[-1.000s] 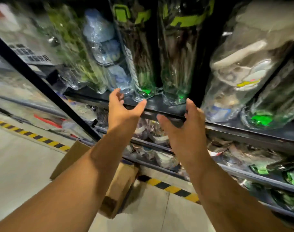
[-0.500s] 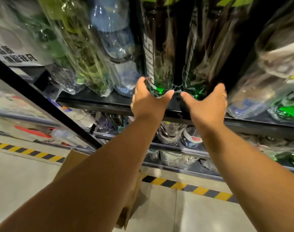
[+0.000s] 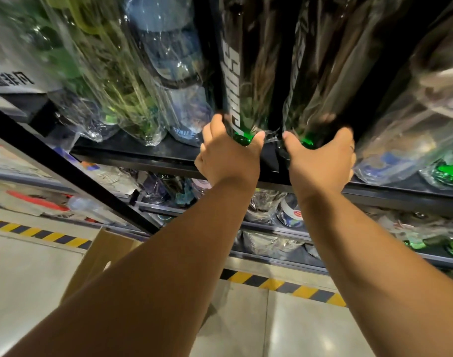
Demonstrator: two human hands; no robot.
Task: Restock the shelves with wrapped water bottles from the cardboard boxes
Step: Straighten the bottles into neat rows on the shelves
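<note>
Black shelf (image 3: 143,155) ran across the rack, green-tinted wrapped bottles (image 3: 112,81) standing at its left. Near left, on the floor: cardboard box (image 3: 104,253). Left hand (image 3: 228,161) curled round the base of the left dark bottle (image 3: 243,73); right hand (image 3: 320,163) gripped the base of the right dark bottle (image 3: 318,73) just beside it. Hands apart, one bottle each. Further right: clear wrapped bottle (image 3: 406,130).
</note>
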